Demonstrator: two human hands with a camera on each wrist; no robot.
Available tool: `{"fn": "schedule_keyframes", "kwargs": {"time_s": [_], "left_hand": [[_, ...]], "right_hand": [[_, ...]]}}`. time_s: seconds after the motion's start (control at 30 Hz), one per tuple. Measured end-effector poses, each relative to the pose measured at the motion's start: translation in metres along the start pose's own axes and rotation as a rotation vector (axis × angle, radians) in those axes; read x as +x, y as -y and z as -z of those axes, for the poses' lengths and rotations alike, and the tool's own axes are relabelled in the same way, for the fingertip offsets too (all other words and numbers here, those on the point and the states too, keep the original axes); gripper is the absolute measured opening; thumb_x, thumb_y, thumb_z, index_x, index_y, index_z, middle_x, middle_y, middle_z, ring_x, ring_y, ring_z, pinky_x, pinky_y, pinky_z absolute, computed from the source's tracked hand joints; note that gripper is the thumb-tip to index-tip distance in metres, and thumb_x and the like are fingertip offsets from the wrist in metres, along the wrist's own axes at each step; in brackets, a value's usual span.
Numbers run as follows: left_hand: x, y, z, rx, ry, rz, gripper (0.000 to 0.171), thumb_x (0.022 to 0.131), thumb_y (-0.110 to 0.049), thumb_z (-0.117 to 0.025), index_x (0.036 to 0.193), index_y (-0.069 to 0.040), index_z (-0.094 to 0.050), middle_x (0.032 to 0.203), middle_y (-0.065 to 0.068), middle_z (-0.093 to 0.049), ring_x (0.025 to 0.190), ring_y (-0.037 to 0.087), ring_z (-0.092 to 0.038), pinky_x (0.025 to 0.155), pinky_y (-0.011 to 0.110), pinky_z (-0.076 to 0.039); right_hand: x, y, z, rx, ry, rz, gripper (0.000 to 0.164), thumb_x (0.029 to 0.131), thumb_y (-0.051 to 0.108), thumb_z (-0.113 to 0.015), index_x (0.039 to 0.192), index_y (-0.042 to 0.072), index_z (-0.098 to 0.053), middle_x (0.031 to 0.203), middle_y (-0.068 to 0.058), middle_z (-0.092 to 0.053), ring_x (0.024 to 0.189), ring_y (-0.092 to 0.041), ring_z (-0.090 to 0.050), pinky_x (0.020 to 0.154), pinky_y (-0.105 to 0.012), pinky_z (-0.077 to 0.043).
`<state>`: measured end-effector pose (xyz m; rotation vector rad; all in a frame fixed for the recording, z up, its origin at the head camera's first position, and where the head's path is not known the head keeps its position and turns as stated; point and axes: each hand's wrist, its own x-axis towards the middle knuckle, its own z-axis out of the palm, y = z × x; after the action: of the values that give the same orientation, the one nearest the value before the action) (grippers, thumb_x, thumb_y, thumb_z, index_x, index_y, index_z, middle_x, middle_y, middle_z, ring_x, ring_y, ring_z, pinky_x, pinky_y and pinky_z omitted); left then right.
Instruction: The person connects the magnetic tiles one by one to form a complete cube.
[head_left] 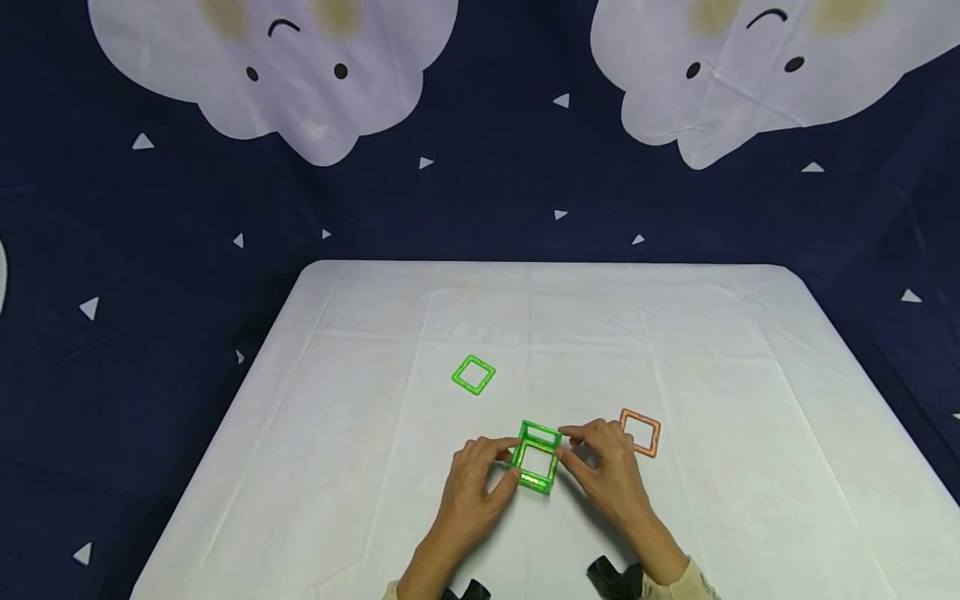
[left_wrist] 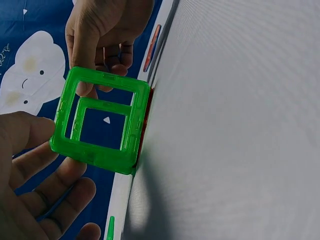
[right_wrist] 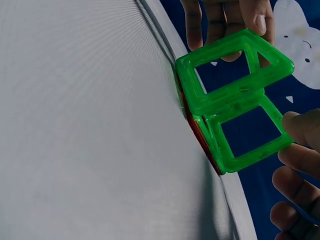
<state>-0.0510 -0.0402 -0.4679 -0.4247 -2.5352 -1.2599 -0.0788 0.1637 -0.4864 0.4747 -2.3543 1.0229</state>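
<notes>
Between both hands, a small box of green see-through square magnetic tiles [head_left: 537, 481] stands on the white table. A red tile edge [right_wrist: 198, 137] shows along its bottom in the right wrist view. At the box's left side, my left hand [head_left: 474, 487] holds it between thumb and fingers. My right hand [head_left: 609, 475] is at the other side, its thumb and index finger pinching the edge of a green tile [right_wrist: 227, 164]. That tile meets the neighbouring green tile [right_wrist: 220, 101] at an angle. The left hand's fingers [right_wrist: 227, 22] are partly hidden behind the tiles.
A loose green square tile [head_left: 473, 375] lies flat farther back on the white table [head_left: 337, 375]. An orange square tile [head_left: 641, 432] lies just beyond the right hand, partly covered by it. Behind the table hangs a dark blue cloth [head_left: 487, 208] with clouds.
</notes>
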Motion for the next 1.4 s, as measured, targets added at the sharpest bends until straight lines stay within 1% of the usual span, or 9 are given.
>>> {"fn": "schedule_keyframes", "kwargs": {"time_s": [0.33,0.43,0.53,0.67,0.8,0.9,1.0,1.13,1.4], "left_hand": [[0.001,-0.002,-0.001,-0.032,0.043,0.058,0.054,0.074,-0.017,-0.073,0.125,-0.015,-0.056,0.084,-0.007,-0.063,0.080,0.013,-0.057,0.085,0.030,-0.040],[0.002,-0.001,0.000,-0.016,0.049,0.054,0.057,0.074,-0.018,-0.074,0.127,-0.013,-0.055,0.085,-0.008,-0.062,0.082,0.012,-0.057,0.085,0.031,-0.040],[0.003,-0.001,0.001,-0.001,0.062,0.049,0.059,0.073,-0.021,-0.075,0.128,-0.014,-0.054,0.091,-0.004,-0.063,0.088,0.013,-0.055,0.086,0.032,-0.040],[0.006,0.001,0.005,0.039,0.080,0.032,0.060,0.072,-0.025,-0.076,0.128,-0.016,-0.054,0.107,0.001,-0.061,0.100,0.014,-0.050,0.088,0.032,-0.042],[0.009,0.004,0.008,0.080,0.113,0.015,0.062,0.073,-0.029,-0.077,0.129,-0.018,-0.054,0.121,-0.001,-0.056,0.112,0.012,-0.045,0.094,0.033,-0.043],[0.012,0.005,0.011,0.094,0.153,-0.001,0.064,0.074,-0.032,-0.077,0.131,-0.019,-0.051,0.127,-0.002,-0.052,0.120,0.014,-0.042,0.099,0.035,-0.042],[0.015,0.007,0.014,0.103,0.192,-0.048,0.067,0.074,-0.034,-0.077,0.133,-0.018,-0.050,0.132,0.000,-0.050,0.124,0.018,-0.040,0.102,0.038,-0.040],[0.020,0.011,0.018,0.077,0.268,-0.096,0.071,0.075,-0.034,-0.078,0.136,-0.016,-0.047,0.138,0.001,-0.046,0.130,0.019,-0.037,0.105,0.041,-0.038],[0.030,0.020,0.025,0.008,0.439,-0.093,0.077,0.077,-0.038,-0.075,0.142,-0.020,-0.039,0.146,-0.005,-0.039,0.135,0.019,-0.031,0.108,0.044,-0.036]], "right_hand": [[0.001,-0.003,0.002,0.002,-0.005,-0.028,0.032,0.064,0.008,-0.083,0.094,0.011,-0.072,0.076,0.003,-0.062,0.075,-0.010,-0.047,0.070,-0.020,-0.026],[0.000,-0.004,0.002,0.006,-0.014,-0.030,0.032,0.064,0.008,-0.083,0.094,0.010,-0.072,0.076,0.003,-0.062,0.075,-0.010,-0.047,0.070,-0.019,-0.026],[0.000,-0.005,0.003,0.005,-0.020,-0.035,0.032,0.064,0.007,-0.082,0.094,0.011,-0.072,0.077,0.003,-0.062,0.075,-0.010,-0.047,0.070,-0.019,-0.026],[-0.001,-0.005,0.004,0.009,-0.020,-0.052,0.033,0.064,0.007,-0.082,0.095,0.012,-0.071,0.078,0.003,-0.062,0.075,-0.010,-0.046,0.070,-0.019,-0.026],[-0.002,-0.005,0.004,0.016,-0.015,-0.066,0.033,0.065,0.007,-0.082,0.096,0.013,-0.071,0.078,0.002,-0.062,0.076,-0.010,-0.047,0.069,-0.020,-0.026],[-0.002,-0.006,0.004,0.017,-0.013,-0.071,0.033,0.066,0.007,-0.082,0.097,0.013,-0.070,0.079,0.003,-0.061,0.076,-0.010,-0.047,0.069,-0.020,-0.027],[-0.002,-0.007,0.004,0.018,-0.014,-0.074,0.033,0.066,0.008,-0.082,0.097,0.014,-0.070,0.078,0.003,-0.061,0.076,-0.010,-0.047,0.070,-0.019,-0.027],[-0.002,-0.008,0.004,0.021,-0.020,-0.073,0.034,0.065,0.007,-0.082,0.097,0.013,-0.070,0.078,0.003,-0.061,0.076,-0.010,-0.048,0.071,-0.018,-0.027],[-0.001,-0.009,0.005,0.038,-0.028,-0.073,0.035,0.065,0.006,-0.082,0.097,0.012,-0.070,0.078,0.002,-0.061,0.075,-0.014,-0.050,0.072,-0.019,-0.028]]}}
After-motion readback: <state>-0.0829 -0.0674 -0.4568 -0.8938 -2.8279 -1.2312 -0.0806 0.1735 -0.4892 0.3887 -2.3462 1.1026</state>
